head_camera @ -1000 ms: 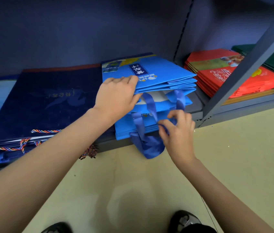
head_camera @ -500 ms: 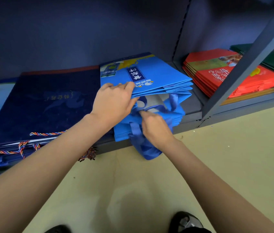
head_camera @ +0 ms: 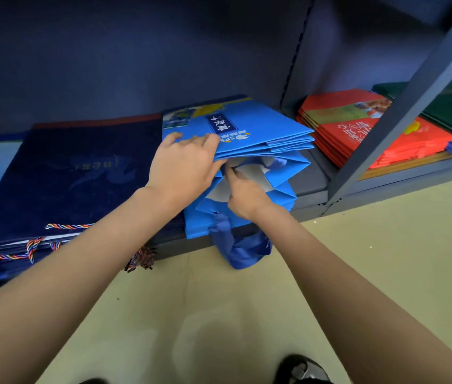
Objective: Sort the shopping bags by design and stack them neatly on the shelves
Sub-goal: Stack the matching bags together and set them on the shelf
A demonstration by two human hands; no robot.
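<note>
The upper few bright blue paper shopping bags [head_camera: 249, 128] are gripped at their near left edge by the left hand [head_camera: 184, 167], fingers laid on top and thumb tucked beneath, so that this upper bundle is tipped up and a gap is held open in the stack. Into that gap, just beside and below the left hand, the right hand [head_camera: 243, 194] is pushed; its fingertips are hidden between the bags, so whether anything is pinched cannot be told. White inner paper is seen around them. The stack's long axis runs away from the person toward the back of the grey metal shelf [head_camera: 313, 189], and its open mouths face the person. Blue ribbon handles [head_camera: 243, 248] hang over the shelf's front lip, below the right wrist; the right hand is judged the nearer one for tucking them in. Dark navy bags with twisted cord handles [head_camera: 64, 178] lie to the left, touching the stack. Red bags [head_camera: 363, 131] lie well apart to the right, past an upright post [head_camera: 402, 112].
</note>
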